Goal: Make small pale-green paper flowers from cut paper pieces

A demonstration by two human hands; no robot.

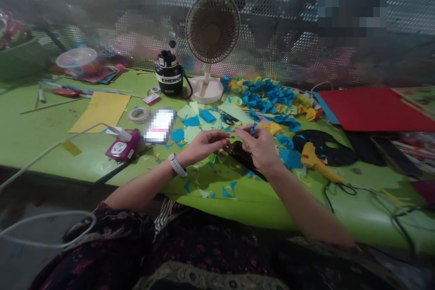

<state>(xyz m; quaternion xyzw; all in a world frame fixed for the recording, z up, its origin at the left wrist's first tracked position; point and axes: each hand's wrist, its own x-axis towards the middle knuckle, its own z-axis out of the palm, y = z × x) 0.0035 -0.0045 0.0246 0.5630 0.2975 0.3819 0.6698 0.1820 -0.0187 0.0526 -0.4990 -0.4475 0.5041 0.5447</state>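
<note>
My right hand (261, 148) is closed over the table, its fingers round a small blue piece (253, 130) with a thin dark tip pointing up. Just to the left, my left hand (208, 144), with a pale watch on the wrist, has its thumb and fingers curled close together. What lies between its fingertips is too small and blurred to make out. Under my hands rests a flat black thing (245, 158), partly covered by the right hand. Cut blue and pale green paper scraps (190, 121) lie around them. Dark scissors (229, 119) lie just beyond.
Crumpled blue and yellow paper pieces (268, 95) pile up beside a fan (213, 27). A yellow glue gun (321, 163) lies right, near red sheets (377, 108). To the left are a phone (159, 125), tape roll (138, 115), purple socket block (123, 146) and black jug (169, 79).
</note>
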